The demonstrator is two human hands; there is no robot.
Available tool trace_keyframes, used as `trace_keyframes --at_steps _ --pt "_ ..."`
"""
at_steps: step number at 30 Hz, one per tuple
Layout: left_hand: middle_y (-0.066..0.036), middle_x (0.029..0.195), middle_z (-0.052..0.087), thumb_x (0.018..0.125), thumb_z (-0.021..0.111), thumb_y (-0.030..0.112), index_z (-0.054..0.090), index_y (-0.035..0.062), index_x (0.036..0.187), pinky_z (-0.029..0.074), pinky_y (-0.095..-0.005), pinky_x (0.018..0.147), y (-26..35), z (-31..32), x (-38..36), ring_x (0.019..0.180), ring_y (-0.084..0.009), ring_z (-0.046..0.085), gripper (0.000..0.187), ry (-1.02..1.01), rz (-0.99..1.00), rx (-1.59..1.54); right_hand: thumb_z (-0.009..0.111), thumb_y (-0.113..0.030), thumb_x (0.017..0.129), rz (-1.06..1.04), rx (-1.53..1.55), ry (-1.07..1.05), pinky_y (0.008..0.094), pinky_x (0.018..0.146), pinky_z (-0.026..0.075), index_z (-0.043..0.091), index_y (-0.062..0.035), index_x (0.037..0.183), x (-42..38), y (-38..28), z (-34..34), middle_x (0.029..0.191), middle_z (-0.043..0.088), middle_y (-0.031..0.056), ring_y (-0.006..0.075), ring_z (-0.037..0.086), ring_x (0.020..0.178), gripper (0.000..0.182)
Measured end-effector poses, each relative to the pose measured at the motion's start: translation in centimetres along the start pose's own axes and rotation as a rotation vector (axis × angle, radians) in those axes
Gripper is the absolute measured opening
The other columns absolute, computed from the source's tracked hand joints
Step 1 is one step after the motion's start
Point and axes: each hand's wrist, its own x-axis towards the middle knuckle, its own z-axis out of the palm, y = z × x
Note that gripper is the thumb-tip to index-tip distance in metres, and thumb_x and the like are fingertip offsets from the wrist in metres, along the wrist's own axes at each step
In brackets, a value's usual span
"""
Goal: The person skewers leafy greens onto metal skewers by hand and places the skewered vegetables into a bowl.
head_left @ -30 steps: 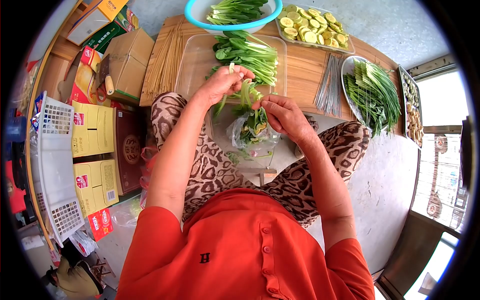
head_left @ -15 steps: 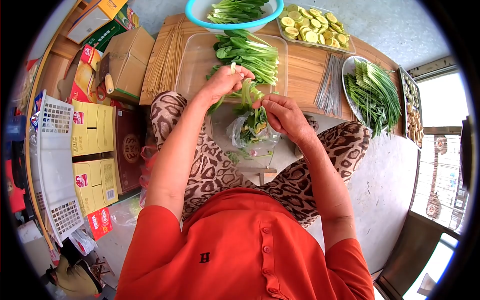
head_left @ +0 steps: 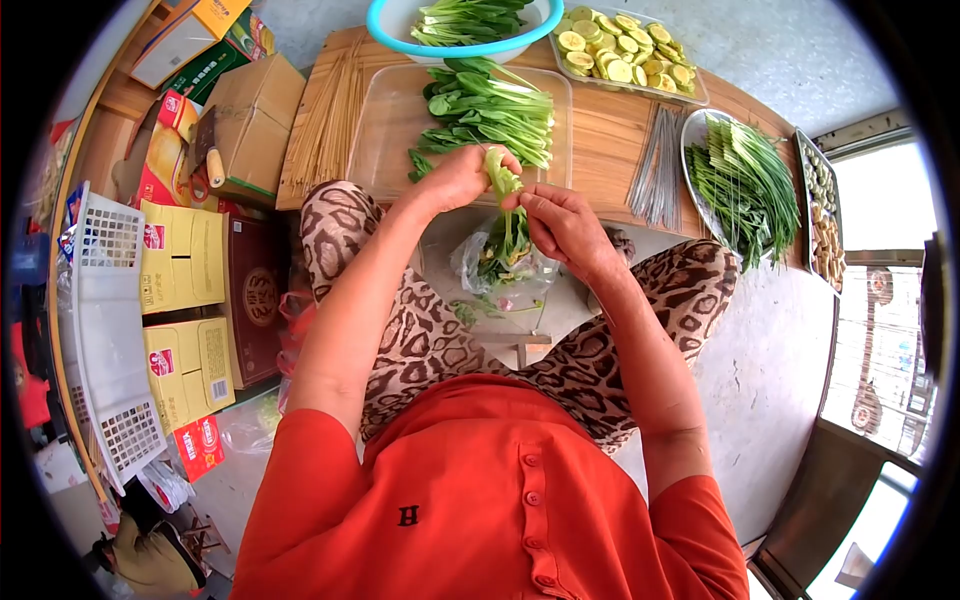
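My left hand (head_left: 460,178) is closed around a leafy green vegetable (head_left: 502,178), its pale stem end showing at the fingertips. Thumb and finger of my right hand (head_left: 562,222) are pinched at the lower part of this vegetable, just right of my left hand. Below both hands, a clear plastic bag (head_left: 466,262) on the floor side holds leafy scraps (head_left: 497,268). Beyond the left hand, a pile of leafy greens (head_left: 500,120) lies on a clear plastic tray (head_left: 385,125).
On the wooden table (head_left: 605,130) are bamboo skewers (head_left: 325,125), metal skewers (head_left: 658,170), sliced zucchini (head_left: 620,50) and a plate of chives (head_left: 740,185). A blue-rimmed basin (head_left: 380,25) holds more greens. Cardboard boxes (head_left: 255,115) and a white basket (head_left: 110,320) stand at left.
My left hand has turned and lowered slightly, so the vegetable's pale stem end now shows upright between the hands. My right hand stays close to its place, fingers still pinched.
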Motion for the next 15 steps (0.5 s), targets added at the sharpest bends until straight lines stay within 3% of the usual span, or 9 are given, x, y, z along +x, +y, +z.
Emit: trace_keyframes --at_steps 7,11,15 --pt "0.0 0.096 0.062 0.084 0.056 -0.003 0.062 0.0044 0.101 0.046 -0.0278 0.08 0.2 0.7 -0.1 0.089 -0.011 0.056 0.019 -0.053 0.028 -0.032 0.045 -0.019 0.097 -0.007 -0.004 0.002 0.0238 0.037 0.022 0.063 -0.0004 0.099 0.0 0.5 -0.2 0.047 0.036 -0.0034 0.006 0.028 0.037 0.025" --pt "-0.001 0.102 0.061 0.085 0.063 0.004 0.057 0.0066 0.115 0.044 -0.0274 0.086 0.4 0.2 -0.6 0.096 -0.0117 0.055 0.031 -0.099 0.026 -0.108 0.045 -0.019 0.097 0.032 0.006 -0.003 0.0231 0.036 0.021 0.063 -0.001 0.099 -0.4 -0.1 -0.5 0.047 0.037 -0.0036 0.0057 0.029 0.037 0.025" --pt "-0.003 0.111 0.06 0.085 0.067 0.01 0.05 0.0055 0.128 0.042 -0.0281 0.094 -0.7 -2.0 -1.0 0.107 -0.0134 0.054 0.046 -0.096 0.026 -0.271 0.043 -0.018 0.098 -0.094 0.114 0.057 0.0217 0.035 0.02 0.061 -0.001 0.1 -1.1 -1.3 -2.3 0.047 0.036 -0.0042 0.0056 0.027 0.036 0.025"
